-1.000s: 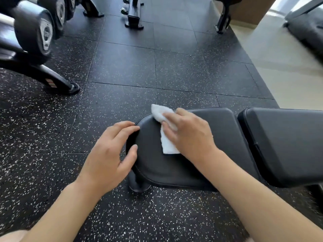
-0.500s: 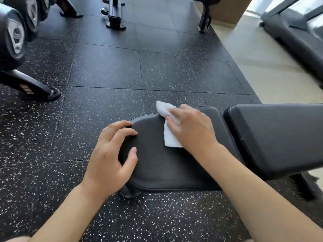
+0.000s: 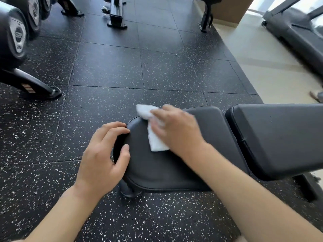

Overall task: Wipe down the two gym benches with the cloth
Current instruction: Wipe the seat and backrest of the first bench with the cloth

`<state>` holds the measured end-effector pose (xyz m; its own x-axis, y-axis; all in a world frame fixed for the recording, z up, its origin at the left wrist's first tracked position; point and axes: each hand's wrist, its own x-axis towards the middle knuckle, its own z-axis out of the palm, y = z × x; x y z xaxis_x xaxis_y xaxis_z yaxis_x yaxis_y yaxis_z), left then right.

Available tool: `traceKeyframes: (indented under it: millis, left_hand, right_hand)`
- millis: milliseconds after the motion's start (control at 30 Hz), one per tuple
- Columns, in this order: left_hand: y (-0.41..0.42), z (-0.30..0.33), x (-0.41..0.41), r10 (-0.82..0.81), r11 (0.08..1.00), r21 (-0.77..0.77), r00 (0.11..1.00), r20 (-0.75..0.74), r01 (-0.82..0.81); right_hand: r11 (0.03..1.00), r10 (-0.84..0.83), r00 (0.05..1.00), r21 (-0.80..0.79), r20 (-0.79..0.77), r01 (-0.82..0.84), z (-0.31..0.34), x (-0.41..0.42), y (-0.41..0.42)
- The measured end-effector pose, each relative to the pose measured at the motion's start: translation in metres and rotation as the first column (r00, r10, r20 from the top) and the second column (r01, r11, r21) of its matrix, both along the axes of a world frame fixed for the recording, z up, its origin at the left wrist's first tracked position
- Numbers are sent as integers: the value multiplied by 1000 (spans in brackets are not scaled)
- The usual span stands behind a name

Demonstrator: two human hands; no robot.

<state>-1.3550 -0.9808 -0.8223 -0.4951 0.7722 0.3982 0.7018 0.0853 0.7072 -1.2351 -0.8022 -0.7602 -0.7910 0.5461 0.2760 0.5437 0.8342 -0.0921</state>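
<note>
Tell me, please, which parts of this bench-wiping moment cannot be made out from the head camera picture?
- Cloth: partly covered by the right hand, which is motion-blurred, so its grip is unclear.
- Back pad: cut off by the right edge.
- Seat pad: its left rim lies under the left hand.
- Second bench: not identifiable.
- Dumbbell label: blurred.
</note>
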Motion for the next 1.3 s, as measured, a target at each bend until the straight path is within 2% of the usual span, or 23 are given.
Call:
traceKeyframes:
  millis: [100, 200, 333, 433, 500, 567, 667, 733, 833, 900, 967, 1033, 1100, 1200, 1300]
  left_hand:
    - [0, 2, 3, -37, 999, -13, 999, -32, 37]
    - [2, 3, 5, -75, 997, -6, 995, -69, 74]
    - [6, 2, 6, -78, 997, 4, 994, -78, 79]
    - [8, 3, 7, -69, 997, 29, 996, -65, 71]
    - [9, 2, 11, -105, 993, 53, 990, -96, 110]
    - [11, 0, 17, -152, 985, 55, 978, -144, 162]
    - [11, -2, 20, -174, 982, 53, 975, -138, 183]
    - [12, -3, 19, -171, 982, 63, 977, -124, 179]
    - [15, -4, 18, -164, 981, 83, 980, -116, 174]
    - [17, -4, 18, -156, 981, 98, 982, -103, 166]
    - [17, -3, 18, -149, 982, 106, 985, -90, 158]
    - [17, -2, 19, -148, 983, 97, 984, -95, 157]
    - [16, 0, 20, -148, 984, 84, 984, -99, 157]
    - [14, 2, 20, -148, 986, 65, 985, -85, 154]
    - [13, 2, 20, -150, 986, 59, 985, -84, 155]
  right_hand:
    - [972, -229, 973, -52, 30, 230, 6, 23, 53]
    - [965, -261, 965, -41, 11, 261, 7, 30, 51]
    - [998, -43, 999, 50, -13, 44, 3, 25, -28]
    - [988, 153, 987, -14, -46, -154, 1, 40, -67]
    - [983, 178, 983, -29, -44, -180, 2, 56, -58]
    - [997, 80, 996, -14, -37, -81, 6, 72, -33]
    - [992, -118, 993, -57, -25, 117, 12, 87, 0]
    - [991, -129, 991, -42, -36, 128, 11, 88, -5]
    - [999, 29, 997, 21, -66, -28, 5, 83, -48]
    - [985, 172, 981, 4, -88, -172, 0, 83, -77]
    - [969, 248, 965, 11, -80, -248, -2, 86, -79]
    - [979, 200, 978, 51, -64, -197, -1, 89, -56]
    - [996, 21, 997, 90, -81, -14, 3, 92, -19]
    - [980, -198, 979, 15, -50, 199, 11, 95, 24]
    - [982, -188, 981, 23, -56, 189, 11, 87, 10]
